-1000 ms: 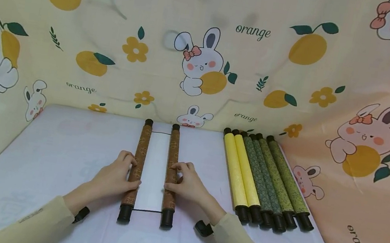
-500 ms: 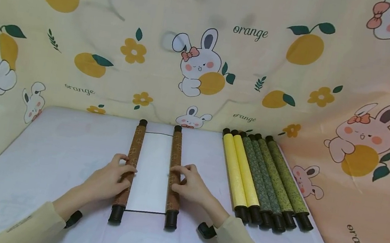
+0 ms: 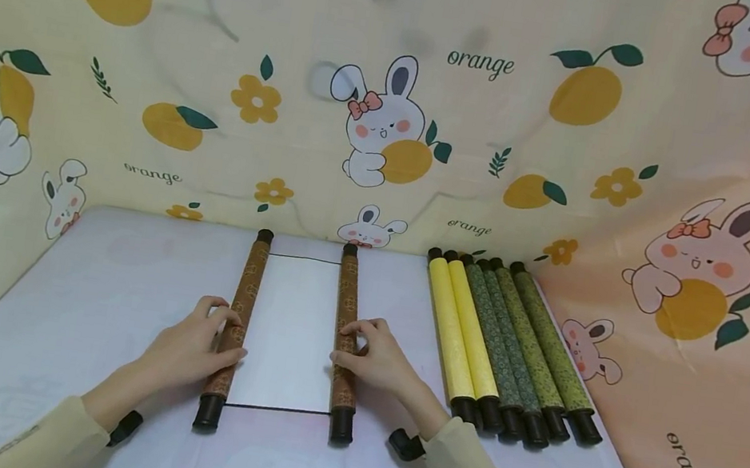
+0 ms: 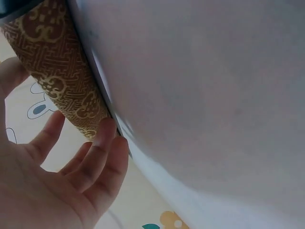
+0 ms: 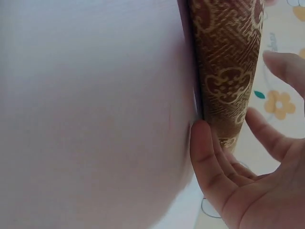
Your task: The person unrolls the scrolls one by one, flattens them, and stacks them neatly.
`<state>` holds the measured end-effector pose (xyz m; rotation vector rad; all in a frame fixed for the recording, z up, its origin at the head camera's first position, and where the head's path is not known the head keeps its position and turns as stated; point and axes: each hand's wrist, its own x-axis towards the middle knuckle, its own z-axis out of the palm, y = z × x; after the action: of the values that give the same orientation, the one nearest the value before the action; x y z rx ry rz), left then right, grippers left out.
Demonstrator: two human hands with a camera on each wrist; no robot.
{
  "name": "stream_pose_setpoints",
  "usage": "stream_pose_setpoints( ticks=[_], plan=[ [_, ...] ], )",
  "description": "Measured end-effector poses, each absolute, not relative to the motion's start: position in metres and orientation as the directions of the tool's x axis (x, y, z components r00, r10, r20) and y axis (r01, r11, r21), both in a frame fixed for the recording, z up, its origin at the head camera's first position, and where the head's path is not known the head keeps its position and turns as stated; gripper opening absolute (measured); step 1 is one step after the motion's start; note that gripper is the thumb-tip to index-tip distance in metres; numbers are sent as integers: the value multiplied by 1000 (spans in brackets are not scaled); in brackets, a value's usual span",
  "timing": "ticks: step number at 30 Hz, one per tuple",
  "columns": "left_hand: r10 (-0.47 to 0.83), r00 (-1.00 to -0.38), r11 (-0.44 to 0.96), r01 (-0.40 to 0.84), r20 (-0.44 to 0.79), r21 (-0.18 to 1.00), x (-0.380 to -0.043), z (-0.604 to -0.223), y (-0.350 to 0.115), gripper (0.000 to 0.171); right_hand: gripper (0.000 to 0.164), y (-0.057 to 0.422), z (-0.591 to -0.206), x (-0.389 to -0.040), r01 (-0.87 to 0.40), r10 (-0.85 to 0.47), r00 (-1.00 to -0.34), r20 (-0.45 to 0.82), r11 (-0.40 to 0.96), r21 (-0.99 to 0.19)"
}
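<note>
A brown patterned scroll (image 3: 250, 280) with black end knobs lies partly unrolled on the table, a strip of white paper (image 3: 290, 335) showing between its two rolls. My left hand (image 3: 188, 339) grips the left roll near its lower half, thumb on the inner side and fingers curled over it. On the right roll (image 3: 350, 287), my right hand (image 3: 380, 364) holds on in the same way. In the left wrist view the gold-patterned roll (image 4: 62, 71) lies between thumb and fingers. The right wrist view has the other roll (image 5: 226, 67) within the right hand's curled fingers.
Several rolled scrolls, among them a yellow scroll (image 3: 450, 326), a dark green scroll (image 3: 493, 341) and an olive scroll (image 3: 555, 342), lie side by side at the right of the white table (image 3: 119, 293). A printed cloth (image 3: 229, 42) hangs behind and around.
Both rolls have moved apart, the left one to the left and the right one to the right, each with its hand. The white strip between them has widened.
</note>
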<state>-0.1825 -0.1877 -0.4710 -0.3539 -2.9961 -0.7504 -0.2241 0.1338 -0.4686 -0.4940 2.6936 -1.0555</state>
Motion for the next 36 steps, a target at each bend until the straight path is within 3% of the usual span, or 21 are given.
stream_pose_setpoints(
  ticks=[6, 19, 28, 36],
  plan=[
    [191, -978, 859, 208, 84, 468, -182, -473, -194, 61, 51, 136, -469, -224, -226, -354, -933, -56, 701, -677],
    [230, -968, 796, 246, 99, 553, -177, -469, -206, 46, 49, 146, -469, -222, -208, -362, -931, -54, 644, -736],
    [268, -960, 800, 269, 80, 536, -176, -471, -217, 51, 44, 153, -474, -221, -179, -349, -935, -55, 602, -778],
    [274, -959, 825, 273, 73, 494, -172, -468, -228, 38, 37, 157, -474, -222, -213, -379, -924, -46, 610, -763]
  ],
)
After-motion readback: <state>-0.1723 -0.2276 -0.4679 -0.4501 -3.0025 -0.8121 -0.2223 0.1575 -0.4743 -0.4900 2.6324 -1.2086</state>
